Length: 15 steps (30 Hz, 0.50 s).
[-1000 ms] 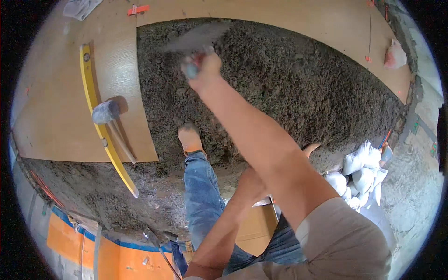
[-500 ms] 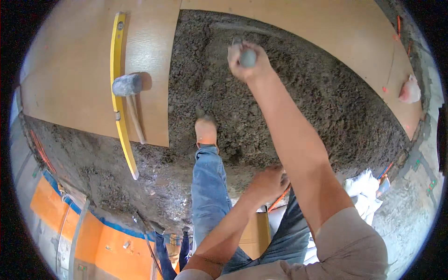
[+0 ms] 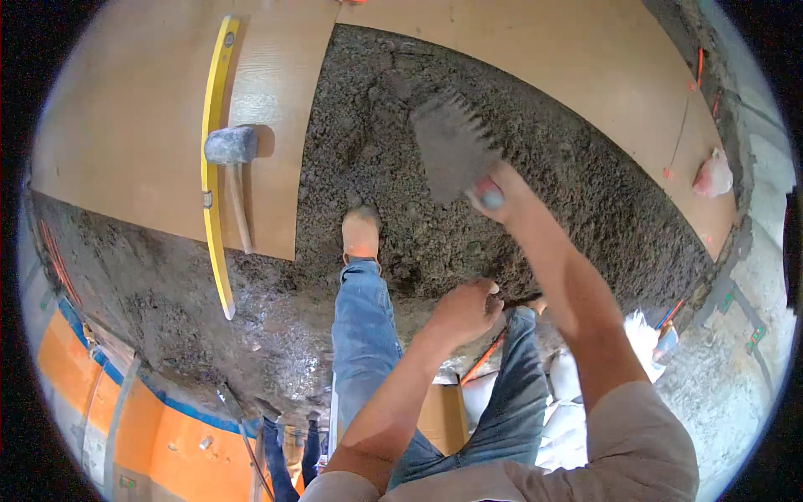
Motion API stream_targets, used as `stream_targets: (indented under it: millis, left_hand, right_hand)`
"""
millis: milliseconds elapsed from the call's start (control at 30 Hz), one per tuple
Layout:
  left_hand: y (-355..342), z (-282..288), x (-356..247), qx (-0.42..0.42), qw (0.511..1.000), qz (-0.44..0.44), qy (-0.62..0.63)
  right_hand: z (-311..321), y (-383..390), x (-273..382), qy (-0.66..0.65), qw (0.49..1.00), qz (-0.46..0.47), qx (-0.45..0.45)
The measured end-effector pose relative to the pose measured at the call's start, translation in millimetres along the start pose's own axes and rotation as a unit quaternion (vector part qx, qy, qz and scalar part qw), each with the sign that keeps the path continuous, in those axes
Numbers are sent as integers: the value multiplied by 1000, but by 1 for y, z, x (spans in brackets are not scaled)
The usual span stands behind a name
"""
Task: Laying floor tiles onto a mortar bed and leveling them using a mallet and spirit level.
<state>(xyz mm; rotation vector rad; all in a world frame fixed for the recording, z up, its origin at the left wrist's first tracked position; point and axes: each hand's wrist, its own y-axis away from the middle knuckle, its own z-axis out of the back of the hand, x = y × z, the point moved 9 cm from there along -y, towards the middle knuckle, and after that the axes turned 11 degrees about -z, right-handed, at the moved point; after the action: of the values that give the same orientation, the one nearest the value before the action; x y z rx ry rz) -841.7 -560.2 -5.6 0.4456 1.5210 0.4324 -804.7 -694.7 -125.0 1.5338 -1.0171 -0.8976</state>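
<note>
My right hand [image 3: 499,194] is wrapped round the handle of a notched trowel. The wide grey blade of the notched trowel [image 3: 452,142], its teeth toward the upper right, lies over the dark, crumbly mortar-like bed [image 3: 585,184]. Some of the material looks smeared on the blade. My left hand [image 3: 468,311] is curled into a loose fist by my right knee, and nothing shows in its fingers. My tan left shoe [image 3: 361,236] stands on the dark bed, left of the trowel.
Large tan boards [image 3: 150,109] border the bed on the left and far side. A yellow spirit level [image 3: 209,167] and a grey-headed mallet [image 3: 231,145] lie on the left one. A whitish bag [image 3: 713,173] rests at right. Another person's legs [image 3: 276,456] appear at lower left.
My right hand has come back nearer and to the right, and the trowel blade now shows flat. My left hand has shifted slightly left. The whole view has moved a little.
</note>
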Motion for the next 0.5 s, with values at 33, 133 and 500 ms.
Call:
stream_targets:
  millis: [33, 133, 500]
  left_hand:
    - [1, 1, 0, 6, 1000, 3, -1]
    - [2, 3, 0, 27, 999, 11, 12]
    - [8, 35, 5, -50, 996, 20, 72]
  right_hand:
    - [-6, 20, 8, 117, 992, 27, 41]
    - [-10, 61, 30, 286, 957, 53, 1]
    - [-127, 58, 110, 833, 450, 292, -136]
